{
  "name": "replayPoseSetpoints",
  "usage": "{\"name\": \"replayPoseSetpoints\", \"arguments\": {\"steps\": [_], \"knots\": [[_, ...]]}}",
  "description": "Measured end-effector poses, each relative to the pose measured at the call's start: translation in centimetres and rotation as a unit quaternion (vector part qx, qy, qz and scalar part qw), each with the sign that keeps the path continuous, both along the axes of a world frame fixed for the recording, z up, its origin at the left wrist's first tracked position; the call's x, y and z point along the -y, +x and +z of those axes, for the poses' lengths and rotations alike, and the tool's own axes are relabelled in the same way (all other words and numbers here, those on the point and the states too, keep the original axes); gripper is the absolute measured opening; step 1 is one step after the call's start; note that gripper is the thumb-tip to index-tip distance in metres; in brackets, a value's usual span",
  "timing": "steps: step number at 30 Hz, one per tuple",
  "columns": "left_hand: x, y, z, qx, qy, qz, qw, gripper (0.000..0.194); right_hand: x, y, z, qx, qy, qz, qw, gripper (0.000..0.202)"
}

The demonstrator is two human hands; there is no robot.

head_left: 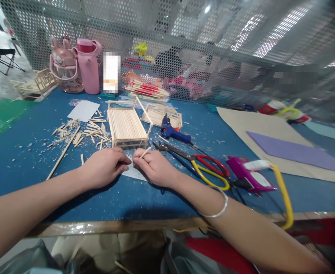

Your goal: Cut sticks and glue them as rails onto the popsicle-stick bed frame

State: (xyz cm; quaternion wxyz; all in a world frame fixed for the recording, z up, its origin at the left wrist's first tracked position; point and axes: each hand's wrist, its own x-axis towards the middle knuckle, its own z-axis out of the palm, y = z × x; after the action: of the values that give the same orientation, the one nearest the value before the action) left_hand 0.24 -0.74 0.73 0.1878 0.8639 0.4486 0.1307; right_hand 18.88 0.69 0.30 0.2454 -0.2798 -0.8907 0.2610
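On blue table (93, 209), right hand (156, 167) pinched short stick (145, 152) over paper (134, 174), probably for control; left hand (104, 167) had fingers curled, any pinch impossible to tell. Stick frame (127, 123) stood just beyond, glue gun (173, 132) and scissors (186, 153) rightward, seemingly for easy reach.

The right hand (157, 167) grips a short stick (146, 152), and its lower end vanishes among the fingers! Over at the left hand (106, 167), some fingertips tuck out of sight; can't tell whether they hold anything. Both hands cover parts of the white paper (134, 174). At the back, a bright upright object (111, 72) is pixelated. The purple sheet (295, 152) runs off the right edge, green plastic (4, 118) off the left.
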Motion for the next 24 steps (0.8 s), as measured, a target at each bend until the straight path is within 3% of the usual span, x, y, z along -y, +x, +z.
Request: {"name": "replayPoseSetpoints", "arguments": {"steps": [5, 9, 12, 17, 24], "knots": [[0.03, 0.01, 0.16, -0.004, -0.008, 0.000, 1.000, 0.021, -0.06, 0.00, -0.23, -0.001, 0.008, 0.032, 0.999, 0.028], [0.06, 0.02, 0.13, -0.006, -0.007, -0.001, 1.000, 0.022, 0.01, -0.06, -0.18, -0.012, 0.018, -0.005, 1.000, 0.027], [0.06, 0.03, 0.08, -0.011, -0.001, -0.001, 1.000, 0.021, 0.10, -0.09, -0.13, -0.006, 0.007, 0.030, 1.000, 0.026], [0.02, -0.01, 0.02, -0.001, -0.002, 0.002, 1.000, 0.022, 0.22, -0.08, -0.30, -0.028, 0.010, -0.007, 1.000, 0.026], [-0.01, -0.16, -0.17, 0.003, 0.018, -0.003, 1.000, 0.018, 0.12, -0.06, 0.03, 0.013, -0.044, 0.072, 0.996, 0.028]]}}
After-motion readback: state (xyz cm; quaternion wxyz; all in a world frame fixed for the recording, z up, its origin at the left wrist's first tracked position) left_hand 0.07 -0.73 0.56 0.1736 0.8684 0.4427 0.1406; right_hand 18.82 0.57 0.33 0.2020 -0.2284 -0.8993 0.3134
